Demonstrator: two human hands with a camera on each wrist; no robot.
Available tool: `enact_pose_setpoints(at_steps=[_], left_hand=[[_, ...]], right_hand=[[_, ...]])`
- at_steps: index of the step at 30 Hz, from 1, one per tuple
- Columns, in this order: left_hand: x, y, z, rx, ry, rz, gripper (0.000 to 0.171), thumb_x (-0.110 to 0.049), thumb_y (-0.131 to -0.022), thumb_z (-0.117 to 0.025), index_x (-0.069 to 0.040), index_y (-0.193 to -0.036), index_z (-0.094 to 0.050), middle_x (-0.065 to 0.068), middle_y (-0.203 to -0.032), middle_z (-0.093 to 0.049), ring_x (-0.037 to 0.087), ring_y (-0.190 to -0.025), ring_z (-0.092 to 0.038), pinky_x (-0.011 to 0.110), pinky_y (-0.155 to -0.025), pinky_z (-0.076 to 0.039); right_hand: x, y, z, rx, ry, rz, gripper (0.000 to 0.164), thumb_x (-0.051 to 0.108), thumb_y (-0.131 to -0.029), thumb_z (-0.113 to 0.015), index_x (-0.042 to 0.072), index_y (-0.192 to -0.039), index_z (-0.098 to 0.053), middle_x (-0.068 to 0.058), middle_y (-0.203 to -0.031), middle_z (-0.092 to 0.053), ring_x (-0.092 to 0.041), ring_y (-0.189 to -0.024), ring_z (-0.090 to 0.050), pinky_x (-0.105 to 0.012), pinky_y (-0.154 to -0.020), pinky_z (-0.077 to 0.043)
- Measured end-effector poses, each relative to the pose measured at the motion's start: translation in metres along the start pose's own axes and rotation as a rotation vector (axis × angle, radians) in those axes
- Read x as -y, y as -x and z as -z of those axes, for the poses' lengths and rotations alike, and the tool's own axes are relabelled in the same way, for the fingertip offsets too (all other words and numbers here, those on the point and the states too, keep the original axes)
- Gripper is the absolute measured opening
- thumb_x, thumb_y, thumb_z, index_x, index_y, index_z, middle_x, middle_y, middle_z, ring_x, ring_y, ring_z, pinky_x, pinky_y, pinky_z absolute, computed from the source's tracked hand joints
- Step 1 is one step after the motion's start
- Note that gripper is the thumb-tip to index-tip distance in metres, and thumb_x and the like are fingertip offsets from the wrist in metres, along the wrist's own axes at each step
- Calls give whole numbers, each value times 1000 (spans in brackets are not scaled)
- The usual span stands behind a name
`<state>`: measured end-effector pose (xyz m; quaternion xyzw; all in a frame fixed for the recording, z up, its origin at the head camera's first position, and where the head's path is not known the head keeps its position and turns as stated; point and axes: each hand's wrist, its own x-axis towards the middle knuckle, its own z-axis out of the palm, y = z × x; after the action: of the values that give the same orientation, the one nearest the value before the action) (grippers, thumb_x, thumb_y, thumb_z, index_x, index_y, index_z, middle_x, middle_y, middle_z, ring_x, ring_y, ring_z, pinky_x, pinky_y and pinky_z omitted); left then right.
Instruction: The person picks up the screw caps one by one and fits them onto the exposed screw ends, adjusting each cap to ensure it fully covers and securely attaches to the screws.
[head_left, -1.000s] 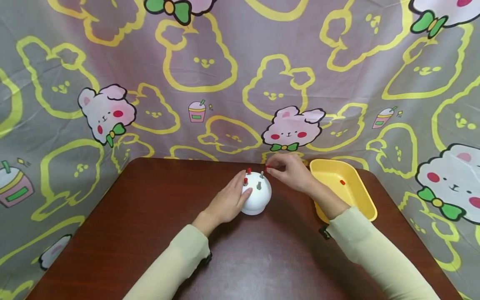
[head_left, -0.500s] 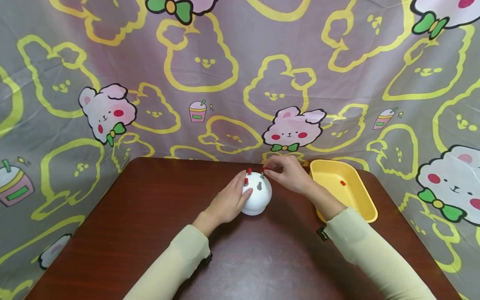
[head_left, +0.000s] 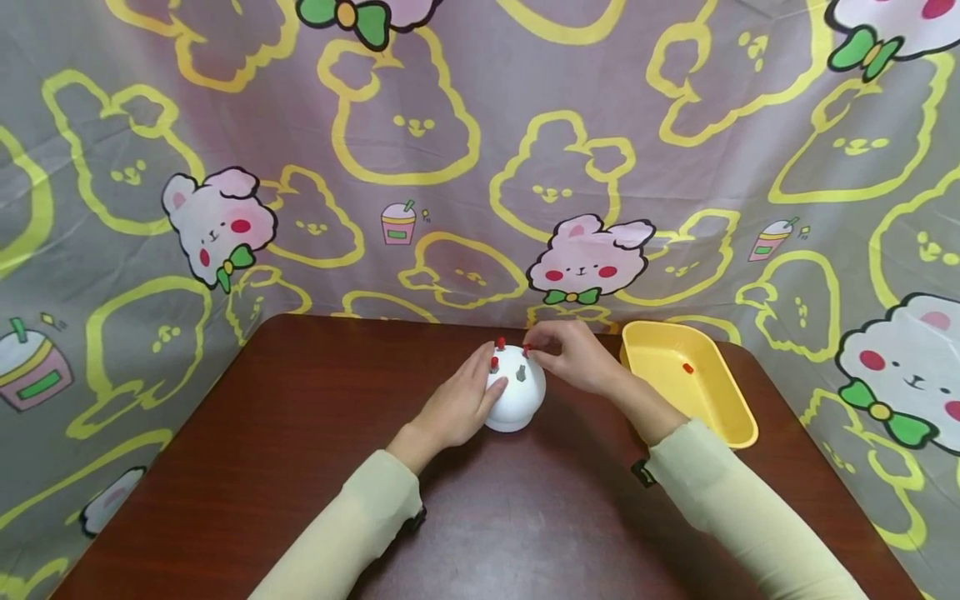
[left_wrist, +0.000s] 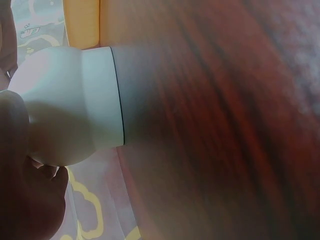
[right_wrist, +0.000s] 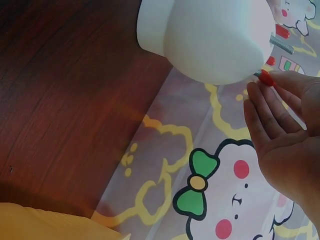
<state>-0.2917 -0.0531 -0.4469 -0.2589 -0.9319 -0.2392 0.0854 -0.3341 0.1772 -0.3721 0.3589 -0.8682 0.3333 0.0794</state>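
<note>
A white rounded dome (head_left: 519, 405) on a short base stands at the table's far middle, with metal screws sticking out of its top. My left hand (head_left: 454, 406) holds it from the left, thumb on the near side. Two of its screws wear red caps, one farther back (head_left: 501, 342) and one nearer the left hand (head_left: 494, 363). With thumb and fingertips, my right hand (head_left: 576, 357) pinches another red cap (right_wrist: 265, 78) at the tip of a screw on the dome's right side. One threaded screw (right_wrist: 281, 44) is bare.
A yellow tray (head_left: 746, 429) stands on the table to the right, behind the right forearm. One loose red cap (head_left: 687, 368) lies in it. The brown wooden table (head_left: 495, 517) meets a patterned cloth (head_left: 450, 200) at its back and sides.
My right hand has moved slightly left and down, bringing its red cap from beside the dome onto the right-hand screw. The left hand keeps its hold on the dome.
</note>
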Motion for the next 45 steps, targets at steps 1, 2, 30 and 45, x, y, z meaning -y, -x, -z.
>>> enact_pose_setpoints(at_steps=[1, 2, 30, 45], left_hand=[[0, 0, 0, -2, 0, -2, 71, -46, -112, -32, 2, -161, -18, 17, -167, -23, 26, -153, -26, 42, -120, -32], [0, -1, 0, -1, -2, -1, 71, -46, -112, -32, 2, -162, -18, 17, -167, -23, 25, -153, -26, 42, -120, -32], [1, -2, -2, -19, -7, -20, 70, -45, -112, -31, 3, -161, -18, 20, -166, -24, 30, -153, -27, 44, -121, -29], [2, -2, -2, -8, -16, -5, 71, -48, -111, -29, 0, -162, -17, 17, -167, -23, 26, -154, -25, 41, -122, -29]], right_hand=[[1, 0, 0, -1, -2, -1, 15, 1, -89, -76, 1, -104, -76, -5, -96, -75, -20, -88, -69, -49, -84, -59], [1, 0, 1, -3, -2, 0, 15, 1, -89, -76, 1, -104, -76, -5, -96, -75, -20, -88, -69, -49, -84, -59], [6, 14, 22, 48, 95, -36, 11, 8, -90, -78, 5, -100, -76, -3, -94, -75, -18, -88, -69, -44, -83, -60], [-5, 23, 63, 35, 179, -10, 8, 2, -89, -76, 5, -96, -75, -5, -92, -74, -21, -86, -70, -43, -81, -60]])
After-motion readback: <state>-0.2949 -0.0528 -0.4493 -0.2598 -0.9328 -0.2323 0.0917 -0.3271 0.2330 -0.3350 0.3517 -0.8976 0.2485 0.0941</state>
